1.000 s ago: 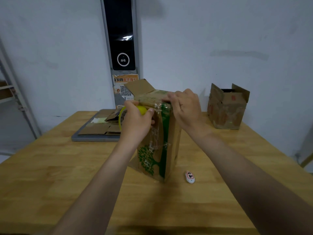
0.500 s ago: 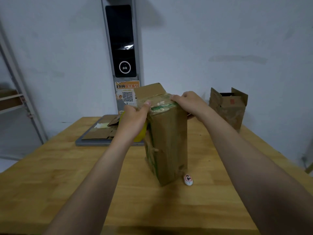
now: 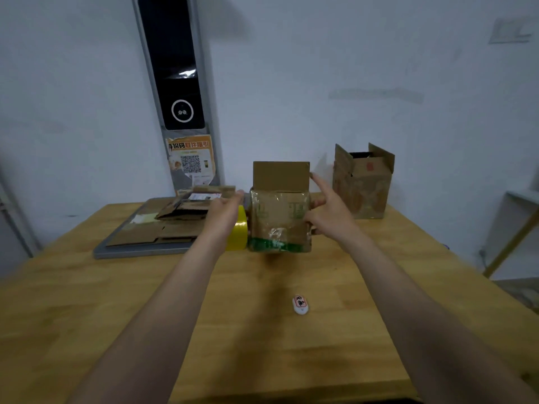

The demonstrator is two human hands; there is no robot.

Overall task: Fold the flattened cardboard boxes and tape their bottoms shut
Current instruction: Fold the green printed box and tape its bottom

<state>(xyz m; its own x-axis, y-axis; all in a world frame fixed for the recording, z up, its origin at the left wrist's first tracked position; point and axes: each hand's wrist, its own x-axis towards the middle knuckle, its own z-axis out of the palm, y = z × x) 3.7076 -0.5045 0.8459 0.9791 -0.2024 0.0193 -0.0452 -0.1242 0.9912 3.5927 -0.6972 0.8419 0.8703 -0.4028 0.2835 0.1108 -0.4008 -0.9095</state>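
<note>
Presently, the cardboard box (image 3: 278, 225) is found at 12 o'clock on the wooden table (image 3: 262, 339). Its tape-covered face is turned toward the camera and one plain flap (image 3: 281, 174) stands above it. Its long axis is judged to run away toward 12 o'clock, though this cannot be confirmed. The box is flanked by the left hand (image 3: 223, 214) at its 9 o'clock side and the right hand (image 3: 329, 212) at its 3 o'clock side, both about equally near. The right hand's fingers are spread and nothing is held; its index fingertip (image 3: 312, 176) is stretched to the flap's right edge. The left fingers are extended toward the box's left wall, with a yellow tape roll (image 3: 237, 231) under the palm, just beside the box; whether the roll is gripped cannot be told. Flattened cardboard (image 3: 175, 225) is stacked on a grey tray (image 3: 131, 253) at 10 o'clock. A folded box (image 3: 364, 185) stands at 2 o'clock by the white wall, and a small white object (image 3: 300, 305) lies at 6 o'clock of the box. A dark panel (image 3: 175, 68) is mounted at 11 o'clock.
</note>
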